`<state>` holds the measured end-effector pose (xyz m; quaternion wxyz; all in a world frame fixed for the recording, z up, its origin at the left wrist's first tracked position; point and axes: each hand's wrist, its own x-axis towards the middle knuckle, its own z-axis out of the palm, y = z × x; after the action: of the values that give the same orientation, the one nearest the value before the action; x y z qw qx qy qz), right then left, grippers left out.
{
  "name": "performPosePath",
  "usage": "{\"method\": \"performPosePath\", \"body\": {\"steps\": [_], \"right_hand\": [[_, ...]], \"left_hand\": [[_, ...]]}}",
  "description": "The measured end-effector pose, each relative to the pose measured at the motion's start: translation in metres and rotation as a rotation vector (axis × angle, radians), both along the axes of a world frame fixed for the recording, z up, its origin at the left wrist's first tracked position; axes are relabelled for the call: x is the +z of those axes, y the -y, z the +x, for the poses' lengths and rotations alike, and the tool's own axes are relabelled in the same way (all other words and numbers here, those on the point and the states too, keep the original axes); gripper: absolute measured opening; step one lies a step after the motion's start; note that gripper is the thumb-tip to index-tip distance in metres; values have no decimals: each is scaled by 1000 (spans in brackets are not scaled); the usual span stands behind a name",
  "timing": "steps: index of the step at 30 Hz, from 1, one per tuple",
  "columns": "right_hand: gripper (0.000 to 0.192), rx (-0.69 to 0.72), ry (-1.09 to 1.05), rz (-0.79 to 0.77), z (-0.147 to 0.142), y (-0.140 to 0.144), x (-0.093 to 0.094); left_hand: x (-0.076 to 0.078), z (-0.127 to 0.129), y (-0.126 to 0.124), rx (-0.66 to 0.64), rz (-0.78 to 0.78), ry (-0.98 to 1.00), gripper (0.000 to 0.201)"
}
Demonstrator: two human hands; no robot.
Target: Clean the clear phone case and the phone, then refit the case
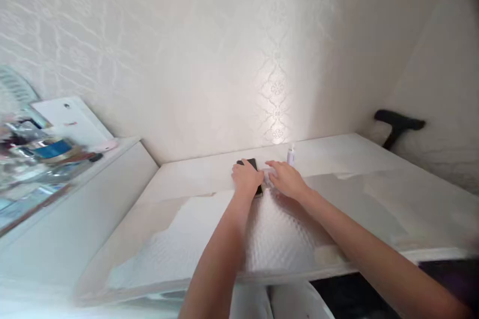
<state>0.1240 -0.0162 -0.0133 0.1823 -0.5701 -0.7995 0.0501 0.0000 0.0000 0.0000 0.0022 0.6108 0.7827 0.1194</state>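
Observation:
A dark, flat phone-like slab [253,163] lies on the white tabletop. My left hand [247,175] is over it, fingers at its left side and thumb by its right edge; the palm hides most of its surface. Just to the right, my right hand [286,178] hovers low over the table or touches it, which I cannot tell. Its index finger and thumb are apart. A pale, blurred patch shows below those fingertips, too indistinct to name. Behind the right hand stands a small white bottle [291,156], upright.
A shiny translucent cover [209,229] spreads over the front of the tabletop [187,172]. On the left, a raised white cabinet [93,209] bears cluttered small items and a white box [73,119]. A black T-shaped handle [398,122] stands at the right. A patterned wall closes the back.

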Motion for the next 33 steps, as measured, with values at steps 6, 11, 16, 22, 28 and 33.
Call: {"method": "performPosePath", "body": {"steps": [6, 11, 16, 22, 28, 33], "right_hand": [[38, 12, 15, 2, -10, -2, -17], [35, 1, 24, 6, -7, -2, -16], [33, -22, 30, 4, -5, -4, -16], [35, -27, 10, -4, -4, -5, -17], [36, 31, -20, 4, 1, -3, -17], [36, 55, -69, 36, 4, -2, -16]], "left_hand": [[4, 10, -10, 70, -4, 17, 76], [4, 0, -8, 42, -5, 61, 76], [2, -39, -4, -44, 21, 146, 75], [-7, -73, 3, 28, 11, 329, 62], [-13, -75, 12, -19, 51, 384, 56], [-15, -70, 16, -52, 75, 314, 55]]}}
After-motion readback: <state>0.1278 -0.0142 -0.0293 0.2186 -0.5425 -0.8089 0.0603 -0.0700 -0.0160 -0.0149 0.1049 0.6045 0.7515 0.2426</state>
